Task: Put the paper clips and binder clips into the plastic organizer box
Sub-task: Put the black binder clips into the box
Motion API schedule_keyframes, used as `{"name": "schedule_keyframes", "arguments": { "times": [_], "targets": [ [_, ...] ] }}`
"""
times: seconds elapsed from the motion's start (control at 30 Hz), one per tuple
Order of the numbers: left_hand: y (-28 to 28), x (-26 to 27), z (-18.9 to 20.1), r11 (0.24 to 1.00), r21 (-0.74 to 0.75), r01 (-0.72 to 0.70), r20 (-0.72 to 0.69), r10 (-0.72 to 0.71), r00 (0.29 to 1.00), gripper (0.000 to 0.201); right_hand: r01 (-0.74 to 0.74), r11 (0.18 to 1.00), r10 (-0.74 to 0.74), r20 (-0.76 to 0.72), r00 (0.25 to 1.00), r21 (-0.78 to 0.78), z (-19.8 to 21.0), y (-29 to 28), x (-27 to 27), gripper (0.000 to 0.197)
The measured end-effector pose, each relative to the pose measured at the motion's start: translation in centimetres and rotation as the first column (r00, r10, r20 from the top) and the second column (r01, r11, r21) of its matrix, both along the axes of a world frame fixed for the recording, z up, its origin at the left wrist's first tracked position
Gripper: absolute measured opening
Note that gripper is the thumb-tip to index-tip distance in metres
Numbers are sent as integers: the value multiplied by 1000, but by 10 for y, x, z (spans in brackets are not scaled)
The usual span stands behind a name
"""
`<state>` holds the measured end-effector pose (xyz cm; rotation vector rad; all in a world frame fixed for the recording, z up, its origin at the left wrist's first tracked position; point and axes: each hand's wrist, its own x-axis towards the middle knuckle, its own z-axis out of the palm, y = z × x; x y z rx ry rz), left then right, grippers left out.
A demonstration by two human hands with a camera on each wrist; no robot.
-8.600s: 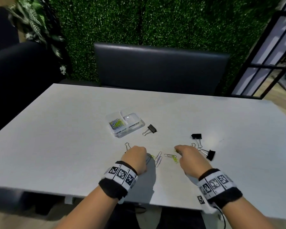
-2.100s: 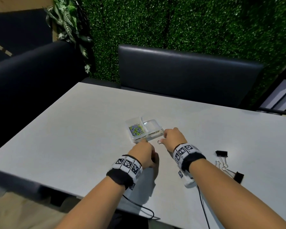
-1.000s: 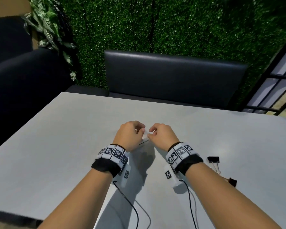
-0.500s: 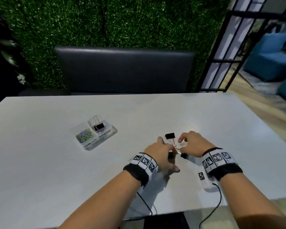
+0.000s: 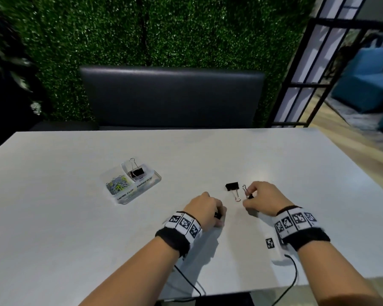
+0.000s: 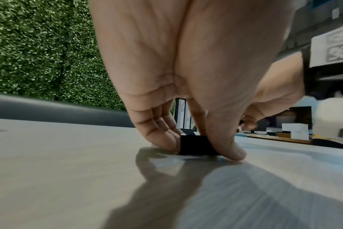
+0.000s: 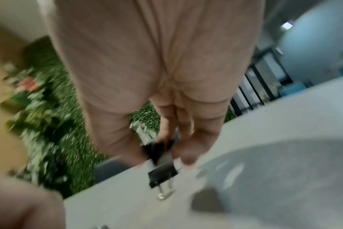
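The clear plastic organizer box (image 5: 152, 181) sits left of centre on the white table. Its left compartment holds several coloured paper clips (image 5: 118, 184), and the right one holds a black binder clip (image 5: 138, 172). My left hand (image 5: 218, 217) pinches a black binder clip (image 6: 196, 145) between thumb and fingers, down on the tabletop. My right hand (image 5: 249, 198) pinches another black binder clip (image 7: 157, 148), whose wire loops (image 5: 244, 189) stick up. A third binder clip (image 5: 232, 186) lies loose on the table just left of the right hand; it also shows as the loose clip (image 7: 162, 173).
The white table (image 5: 75, 228) has a black bench (image 5: 170, 96) and a green hedge wall behind it. A black metal partition (image 5: 296, 85) stands at the back right. Cables (image 5: 293, 274) trail from my wrists over the table's near edge.
Both hands went from the box to the loose binder clips on the right, and each now pinches one. A binder clip now lies in the box's right compartment.
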<state>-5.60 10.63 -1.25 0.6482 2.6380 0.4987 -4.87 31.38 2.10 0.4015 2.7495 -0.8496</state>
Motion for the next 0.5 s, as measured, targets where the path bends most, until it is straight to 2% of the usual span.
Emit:
{"name": "schedule_keyframes", "arguments": {
  "times": [0.03,0.1,0.17,0.23,0.3,0.33,0.43,0.5],
  "targets": [
    [-3,0,0,1000,6,-3,0,3,1000,25,58,997,-61,-59,996,-52,0,-2,-7,5],
    [-9,1,4,1000,24,-10,-10,10,1000,25,161,986,-165,-174,971,-38,-1,-9,-24,17],
    [-17,2,10,999,43,-21,-21,22,1000,28,237,969,-247,-222,943,-70,-1,-22,-35,21],
    [-31,0,20,995,85,-46,-29,49,998,26,209,978,-209,-149,967,-20,-6,-35,-41,43],
    [-49,-5,34,986,143,-91,-48,99,994,24,94,984,-90,-31,995,150,-17,-43,-47,73],
    [-60,-10,41,979,166,-120,-68,133,989,24,47,978,-50,10,999,203,-20,-45,-49,78],
    [-102,-29,60,958,194,-211,-125,238,963,26,-8,967,-4,47,999,255,-24,-46,-57,62],
    [-133,-47,69,934,196,-297,-156,329,931,26,-18,972,8,45,999,236,-22,-51,-60,53]
  ]
}}
